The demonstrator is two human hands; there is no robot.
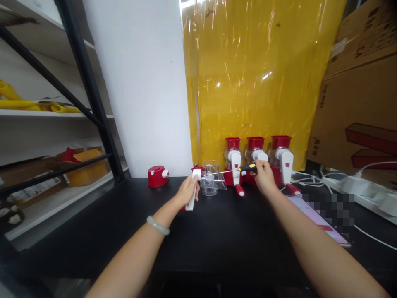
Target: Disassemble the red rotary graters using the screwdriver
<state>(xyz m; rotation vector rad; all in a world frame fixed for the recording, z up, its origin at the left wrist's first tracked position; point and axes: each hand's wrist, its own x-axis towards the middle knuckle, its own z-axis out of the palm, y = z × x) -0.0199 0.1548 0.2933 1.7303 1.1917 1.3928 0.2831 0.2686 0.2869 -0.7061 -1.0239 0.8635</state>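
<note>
My left hand (186,187) is closed round a white crank handle (191,202) with a red end, held upright over the black table. In my right hand (264,177) is a screwdriver (247,167) with a black and yellow handle. Its long shaft points left and the tip reaches the crank's upper end; whether it sits in a screw I cannot tell. Just behind the shaft stands a clear plastic drum housing (210,188). Off to the left on the table is a red base (157,177) with a white knob on its side.
Three red and white hand-crank graters (233,155) stand in a row at the back. A tablet (319,221) lies at the right, near white cables and a power strip (369,194). A cardboard box (356,91) rises behind them. Shelving (102,120) borders the left side.
</note>
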